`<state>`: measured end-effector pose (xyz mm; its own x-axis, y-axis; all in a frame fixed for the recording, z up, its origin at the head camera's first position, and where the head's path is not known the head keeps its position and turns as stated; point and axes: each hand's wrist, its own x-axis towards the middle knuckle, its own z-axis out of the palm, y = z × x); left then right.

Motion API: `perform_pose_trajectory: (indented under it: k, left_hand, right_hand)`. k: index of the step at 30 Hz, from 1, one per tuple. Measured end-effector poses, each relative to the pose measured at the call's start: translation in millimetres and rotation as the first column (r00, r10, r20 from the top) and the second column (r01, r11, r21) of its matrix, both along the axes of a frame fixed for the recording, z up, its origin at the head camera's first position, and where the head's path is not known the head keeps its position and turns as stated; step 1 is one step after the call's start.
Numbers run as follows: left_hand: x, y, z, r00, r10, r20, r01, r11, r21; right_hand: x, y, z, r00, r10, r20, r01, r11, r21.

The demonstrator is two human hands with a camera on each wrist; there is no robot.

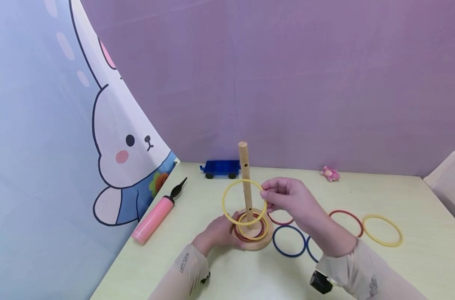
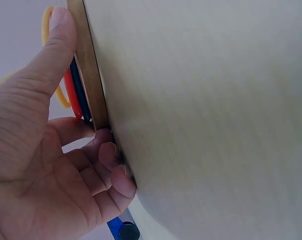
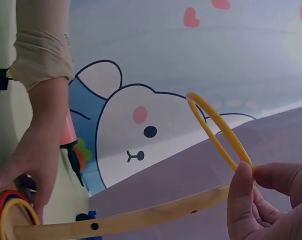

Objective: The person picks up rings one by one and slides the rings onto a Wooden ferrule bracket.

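Raised ring: a yellow, round, plastic-looking ring (image 1: 223, 203), held tilted on the near side of the upright, pale wooden post (image 1: 245, 171), not around it.
Right hand (image 1: 291, 200): my thumb and fingertips pinch the ring's right edge; a light pinch leaves its opening free.
Left hand (image 1: 220, 231): my thumb and fingers grip the round wooden base (image 1: 256, 246) at its left; firm pressure should stop the tall post rocking.
Post foot: one yellow ring (image 3: 27, 204) and one red ring (image 2: 72, 95) circle it.
Tilt: I'd level the raised ring before any move over the tip.
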<state>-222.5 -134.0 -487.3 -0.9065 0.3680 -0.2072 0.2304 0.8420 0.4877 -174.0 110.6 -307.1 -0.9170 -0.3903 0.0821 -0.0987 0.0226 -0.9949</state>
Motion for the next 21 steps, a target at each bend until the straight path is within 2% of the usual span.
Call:
perform_pose_trajectory:
  k: [4, 10, 14, 21]
  left_hand:
    - [1.3, 0.6, 0.9, 1.0, 0.002, -0.019, -0.002, 1.0, -0.026]
    - [1.6, 1.7, 3.5, 0.999, 0.036, 0.016, -0.035, 0.996, -0.088]
    - [2.3, 2.1, 4.3, 0.998, 0.05, 0.037, -0.046, 0.995, -0.091]
    - [3.7, 3.1, 6.2, 0.998, 0.047, 0.032, -0.044, 0.995, -0.091]
  right_hand:
    - [-1.8, -3.4, 11.6, 0.999, -0.034, 0.0, 0.034, 0.999, -0.026]
    - [-4.9, -6.1, 28.5, 0.997, -0.077, -0.002, 0.077, 0.995, -0.06]
    - [-5.9, -6.6, 36.8, 0.996, -0.087, -0.03, 0.085, 0.994, -0.073]
    - [-7.9, -8.1, 48.5, 0.991, -0.119, -0.055, 0.11, 0.984, -0.142]
